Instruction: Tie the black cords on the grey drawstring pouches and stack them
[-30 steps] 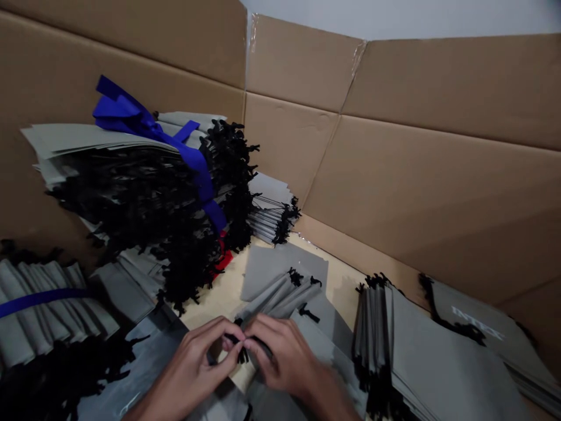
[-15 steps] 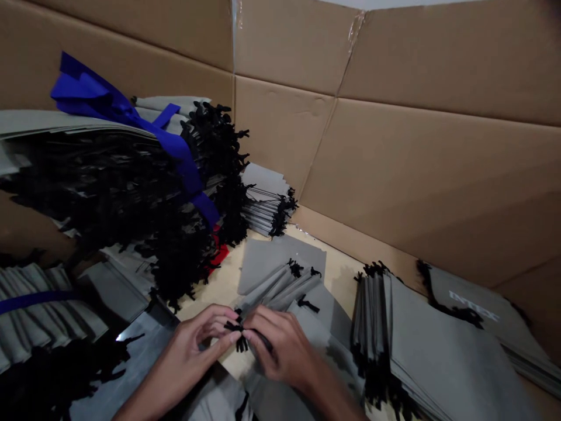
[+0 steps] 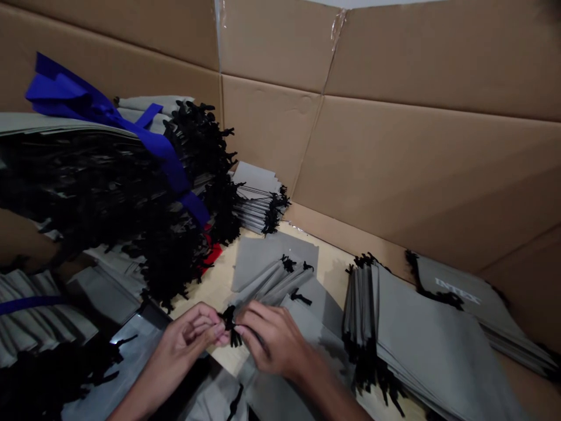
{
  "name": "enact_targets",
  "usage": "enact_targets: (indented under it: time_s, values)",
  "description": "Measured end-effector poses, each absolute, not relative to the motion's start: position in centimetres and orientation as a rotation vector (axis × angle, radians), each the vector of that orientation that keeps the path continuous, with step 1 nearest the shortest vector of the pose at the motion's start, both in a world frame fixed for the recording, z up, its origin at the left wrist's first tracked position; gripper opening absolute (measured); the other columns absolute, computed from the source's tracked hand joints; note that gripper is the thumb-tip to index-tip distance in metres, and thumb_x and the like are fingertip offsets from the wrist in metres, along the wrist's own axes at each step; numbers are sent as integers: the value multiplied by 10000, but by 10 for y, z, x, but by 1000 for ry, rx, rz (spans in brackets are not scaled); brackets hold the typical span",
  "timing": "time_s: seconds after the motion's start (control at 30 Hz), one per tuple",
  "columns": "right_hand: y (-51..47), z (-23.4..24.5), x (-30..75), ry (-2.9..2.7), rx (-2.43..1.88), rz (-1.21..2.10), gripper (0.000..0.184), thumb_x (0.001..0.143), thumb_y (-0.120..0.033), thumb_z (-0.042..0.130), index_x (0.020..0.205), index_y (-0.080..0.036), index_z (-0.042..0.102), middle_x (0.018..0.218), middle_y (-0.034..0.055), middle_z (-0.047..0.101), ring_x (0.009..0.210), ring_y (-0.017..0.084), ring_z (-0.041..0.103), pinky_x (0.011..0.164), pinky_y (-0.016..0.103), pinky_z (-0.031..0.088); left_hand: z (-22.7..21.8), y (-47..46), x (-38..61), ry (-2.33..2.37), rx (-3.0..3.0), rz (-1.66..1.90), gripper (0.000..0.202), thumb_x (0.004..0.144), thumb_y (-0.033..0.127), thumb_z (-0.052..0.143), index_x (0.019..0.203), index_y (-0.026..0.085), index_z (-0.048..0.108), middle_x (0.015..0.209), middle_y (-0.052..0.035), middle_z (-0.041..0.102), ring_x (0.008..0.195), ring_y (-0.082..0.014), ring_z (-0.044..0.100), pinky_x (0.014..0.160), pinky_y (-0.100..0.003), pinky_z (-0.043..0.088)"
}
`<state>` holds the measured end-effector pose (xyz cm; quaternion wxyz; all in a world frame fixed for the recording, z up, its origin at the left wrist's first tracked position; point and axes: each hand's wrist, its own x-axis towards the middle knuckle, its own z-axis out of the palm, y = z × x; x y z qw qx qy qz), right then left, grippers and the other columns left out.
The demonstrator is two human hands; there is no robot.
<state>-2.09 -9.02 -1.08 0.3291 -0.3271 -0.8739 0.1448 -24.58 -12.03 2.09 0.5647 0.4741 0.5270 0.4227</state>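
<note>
Black drawstring cord ends of the grey fabric bags gather between my two hands, low in the middle of the head view. My left hand is closed in a pinch of thumb and fingers at the left side of these cords. From the right, my right hand pinches the same cords, its fingers curled over the bags. Just beyond the fingers lies a fanned row of grey drawstring bags with knotted black ends. My hands partly hide the bags beneath them.
Bag stacks stand at the right. At the left rises a big black-corded pile bound by a blue strap. A smaller stack sits in the back corner. Cardboard walls enclose the pale tabletop.
My hands have moved slightly apart, opening a small gap between my thumbs at the black cords. The whole view has shifted, so the scene sits a little further left.
</note>
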Motion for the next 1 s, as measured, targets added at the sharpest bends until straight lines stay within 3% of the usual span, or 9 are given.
enact_targets:
  time_s: [0.5,0.57,0.7,0.9,1.0]
  values:
    - [-88,-9,-22,-2333,-848,274,178,1138,-319,492,1066,-252,640,946,1,706,772,161,668,649,310,416,12,-120,-250,1276,1218,995,424,888,598,845,835,236,631,808,-18,833,833,-223,835,817,-279,647]
    - [-88,-9,-22,-2338,-857,264,182,1139,-318,494,1057,-251,642,942,0,707,778,160,674,654,308,426,13,-122,-248,1291,1290,995,379,899,586,832,920,243,673,829,-20,839,818,-222,839,800,-272,660]
    - [-89,-9,-23,-2344,-875,270,161,1141,-305,506,1095,-251,651,973,6,729,816,162,700,664,299,437,11,-123,-243,1349,1457,1043,427,869,507,865,1215,275,772,1104,-55,878,919,-235,850,825,-265,682]
    - [-88,-9,-21,-2332,-871,276,195,1152,-311,464,1079,-244,633,968,6,733,804,162,702,647,311,418,8,-125,-244,1492,1769,1035,209,927,458,810,1032,300,898,1053,-38,893,979,-253,846,861,-242,663]
    - [-87,-8,-21,-2345,-863,266,231,1153,-307,435,1047,-243,630,920,5,711,771,163,675,635,315,394,12,-125,-244,1477,1776,1053,190,929,428,813,1016,278,891,986,-36,892,892,-237,843,790,-229,663]
